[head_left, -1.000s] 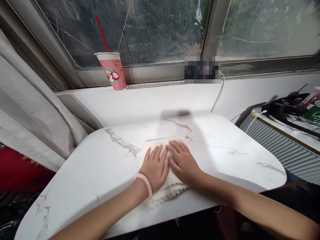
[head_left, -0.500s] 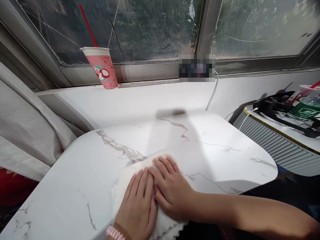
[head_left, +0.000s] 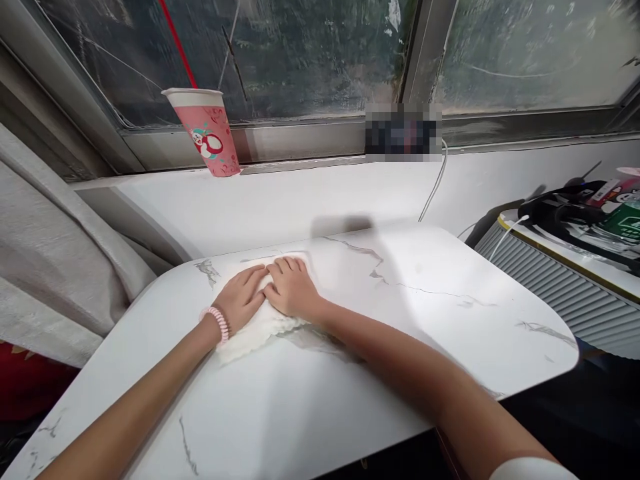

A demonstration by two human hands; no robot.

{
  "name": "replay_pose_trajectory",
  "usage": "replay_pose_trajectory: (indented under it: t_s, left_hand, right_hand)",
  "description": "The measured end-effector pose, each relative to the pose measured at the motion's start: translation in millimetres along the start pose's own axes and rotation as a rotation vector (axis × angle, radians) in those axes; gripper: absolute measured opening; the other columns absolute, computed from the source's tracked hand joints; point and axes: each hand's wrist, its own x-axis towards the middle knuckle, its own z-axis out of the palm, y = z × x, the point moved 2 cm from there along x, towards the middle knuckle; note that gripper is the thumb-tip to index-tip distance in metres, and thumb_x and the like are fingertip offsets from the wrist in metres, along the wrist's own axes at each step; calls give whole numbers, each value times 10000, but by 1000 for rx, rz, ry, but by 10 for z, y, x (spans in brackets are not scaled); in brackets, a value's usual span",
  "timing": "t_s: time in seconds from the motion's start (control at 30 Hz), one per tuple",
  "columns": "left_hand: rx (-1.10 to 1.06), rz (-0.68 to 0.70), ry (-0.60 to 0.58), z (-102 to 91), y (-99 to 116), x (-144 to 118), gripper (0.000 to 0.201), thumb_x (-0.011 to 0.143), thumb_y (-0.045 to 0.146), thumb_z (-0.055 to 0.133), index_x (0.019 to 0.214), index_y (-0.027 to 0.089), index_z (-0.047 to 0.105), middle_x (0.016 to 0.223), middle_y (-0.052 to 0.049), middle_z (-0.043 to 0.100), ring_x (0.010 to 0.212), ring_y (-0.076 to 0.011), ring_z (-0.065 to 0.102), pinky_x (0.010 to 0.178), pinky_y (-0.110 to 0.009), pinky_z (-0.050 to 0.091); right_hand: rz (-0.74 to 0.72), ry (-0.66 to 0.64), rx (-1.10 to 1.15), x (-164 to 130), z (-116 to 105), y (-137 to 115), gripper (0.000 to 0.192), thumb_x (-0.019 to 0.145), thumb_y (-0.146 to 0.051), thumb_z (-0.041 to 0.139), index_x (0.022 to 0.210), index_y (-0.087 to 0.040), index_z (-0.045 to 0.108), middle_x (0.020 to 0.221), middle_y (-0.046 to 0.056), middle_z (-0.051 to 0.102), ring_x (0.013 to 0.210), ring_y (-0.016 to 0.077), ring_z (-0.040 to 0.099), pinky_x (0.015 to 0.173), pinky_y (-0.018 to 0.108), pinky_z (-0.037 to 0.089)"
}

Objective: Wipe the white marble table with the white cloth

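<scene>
Both hands lie flat and open, side by side with fingers touching, on a white cloth (head_left: 250,330) that sits on the marble-patterned table (head_left: 425,320) toward its far left edge — the left hand (head_left: 241,300) at about nine o'clock of the right hand (head_left: 290,288). A pink coiled band (head_left: 219,323) circles the left wrist. At about eleven o'clock from the hands, well apart on the window sill, a pink paper cup (head_left: 207,133) stands with a red straw (head_left: 173,37) — and at three o'clock a grey ribbed unit (head_left: 560,297) sits just beside the table.
</scene>
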Motion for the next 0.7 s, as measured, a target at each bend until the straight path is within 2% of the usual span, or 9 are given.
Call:
replay_pose_trajectory:
  t_s: [0.3, 0.4, 0.57, 0.7]
  left_hand:
    - [-88, -139, 22, -21, -317, 450, 463, 868, 367, 323, 1215, 171, 560, 1324, -109, 589, 1252, -259, 520, 1099, -438, 395]
    - [-96, -147, 42, 2, -425, 571, 465, 860, 353, 326, 1213, 172, 568, 1314, -103, 597, 1240, -261, 528, 1096, -438, 394]
    - [-108, -163, 61, 71, -623, 702, 462, 844, 370, 350, 1188, 185, 597, 1288, -102, 614, 1200, -280, 557, 1059, -442, 431]
    - [-74, -181, 78, 96, -693, 760, 473, 855, 370, 344, 1211, 185, 595, 1284, -105, 622, 1187, -288, 571, 1042, -448, 445]
  right_hand:
    - [43, 26, -18, 547, 225, 195, 284, 965, -259, 438, 1191, -156, 575, 1239, 109, 602, 1214, 244, 456, 1090, 401, 279]
    - [56, 33, -28, 700, 297, 239, 289, 967, -250, 444, 1200, -153, 584, 1245, 105, 606, 1223, 242, 457, 1091, 391, 278]
    - [80, 20, -17, 894, 351, 298, 306, 967, -235, 448, 1224, -151, 592, 1252, 91, 616, 1231, 232, 468, 1091, 376, 286]
    - [57, -9, 0, 997, 373, 344, 306, 960, -224, 456, 1228, -171, 592, 1247, 77, 629, 1231, 219, 485, 1078, 369, 309]
